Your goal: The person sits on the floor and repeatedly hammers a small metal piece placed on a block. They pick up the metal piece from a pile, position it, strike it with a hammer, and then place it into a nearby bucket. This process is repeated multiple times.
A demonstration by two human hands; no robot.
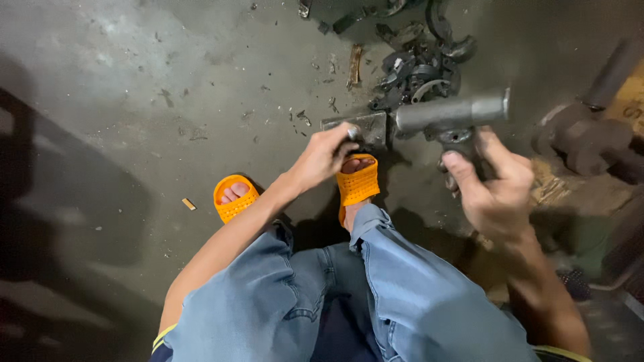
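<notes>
Jeans [376, 295] fill the near view. Beyond the block [359, 127] on the floor [134, 100], scrap [416, 60] lies heaped. Right hand [493, 191] clamps the hammer [449, 114] beside the block; left hand [322, 155] pinches a piece [351, 132] on it. Keep fingers low, strike squarely.

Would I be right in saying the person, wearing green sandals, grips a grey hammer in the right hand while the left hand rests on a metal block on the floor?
Not quite: the sandals are orange, not green, as the head view shows. The rest holds: the right hand grips the grey hammer and the left hand rests on the metal block on the floor.
</notes>
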